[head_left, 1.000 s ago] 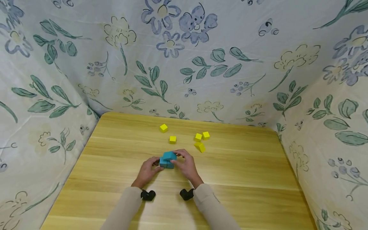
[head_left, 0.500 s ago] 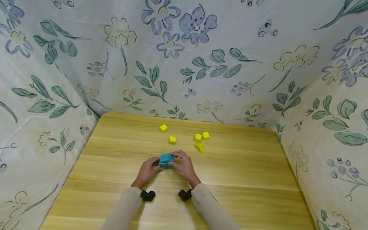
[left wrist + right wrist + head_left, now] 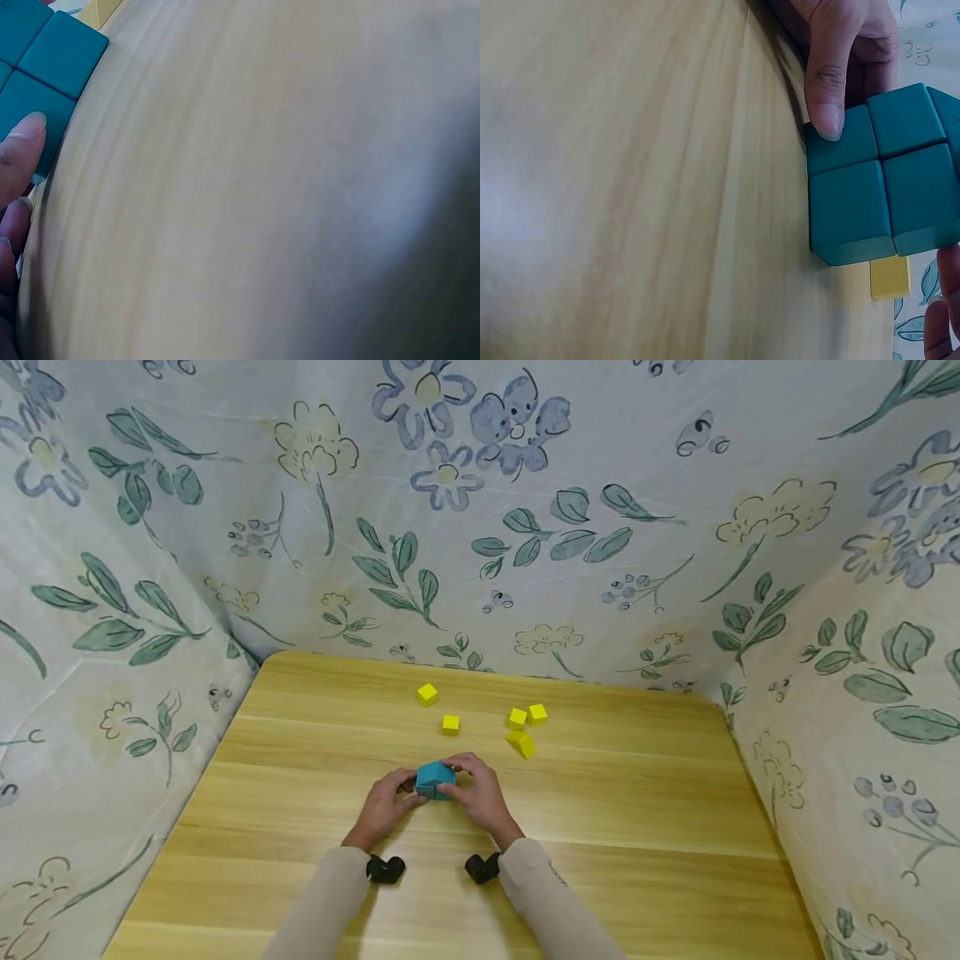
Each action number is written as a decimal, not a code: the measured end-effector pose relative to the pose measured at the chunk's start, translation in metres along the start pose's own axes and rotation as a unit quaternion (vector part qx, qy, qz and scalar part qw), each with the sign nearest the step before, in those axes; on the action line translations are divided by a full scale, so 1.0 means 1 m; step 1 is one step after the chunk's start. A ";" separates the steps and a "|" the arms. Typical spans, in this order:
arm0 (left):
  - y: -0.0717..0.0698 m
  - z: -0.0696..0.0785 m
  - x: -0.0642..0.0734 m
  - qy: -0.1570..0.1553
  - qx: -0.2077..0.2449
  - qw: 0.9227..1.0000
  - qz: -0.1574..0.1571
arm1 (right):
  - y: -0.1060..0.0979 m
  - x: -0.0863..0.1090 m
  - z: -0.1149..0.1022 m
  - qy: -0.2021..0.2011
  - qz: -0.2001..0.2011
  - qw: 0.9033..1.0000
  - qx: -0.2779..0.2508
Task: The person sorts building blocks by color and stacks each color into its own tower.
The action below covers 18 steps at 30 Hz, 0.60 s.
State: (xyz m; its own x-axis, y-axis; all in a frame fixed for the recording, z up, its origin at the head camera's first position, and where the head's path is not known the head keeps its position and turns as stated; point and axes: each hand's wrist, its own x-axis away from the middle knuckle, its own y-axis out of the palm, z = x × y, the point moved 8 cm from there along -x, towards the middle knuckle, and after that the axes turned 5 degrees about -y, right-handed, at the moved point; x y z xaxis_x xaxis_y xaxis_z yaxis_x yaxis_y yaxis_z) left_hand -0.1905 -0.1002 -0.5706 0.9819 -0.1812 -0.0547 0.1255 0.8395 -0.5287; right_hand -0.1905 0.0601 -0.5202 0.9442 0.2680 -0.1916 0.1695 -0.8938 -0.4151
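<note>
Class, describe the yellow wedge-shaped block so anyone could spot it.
On the wooden table, five yellow blocks lie beyond the stacked blue blocks. Among the three on the right, the yellow wedge-shaped block sits frontmost; its pointed outline sets it apart from two yellow cubes.

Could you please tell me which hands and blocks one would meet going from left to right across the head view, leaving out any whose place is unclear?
Left hand, blue block stack, right hand, rightmost yellow cube.
</note>
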 end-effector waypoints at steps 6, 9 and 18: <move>0.000 0.000 0.000 0.003 0.005 1.000 0.001 | 0.001 0.000 0.001 0.002 0.000 1.000 -0.017; 0.000 -0.001 -0.001 0.000 0.006 1.000 0.001 | 0.001 0.001 0.002 0.009 -0.001 1.000 -0.023; 0.001 -0.001 0.000 -0.004 0.003 1.000 -0.001 | -0.006 0.003 -0.035 0.010 -0.014 0.999 -0.037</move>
State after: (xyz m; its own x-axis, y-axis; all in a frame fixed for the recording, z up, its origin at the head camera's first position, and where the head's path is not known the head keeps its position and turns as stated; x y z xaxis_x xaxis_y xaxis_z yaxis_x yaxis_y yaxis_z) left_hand -0.1910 -0.1000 -0.5715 0.9826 -0.1796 -0.0470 0.1287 0.8416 -0.5246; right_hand -0.1787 0.0540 -0.4873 0.9439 0.2870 -0.1632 0.2159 -0.9105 -0.3527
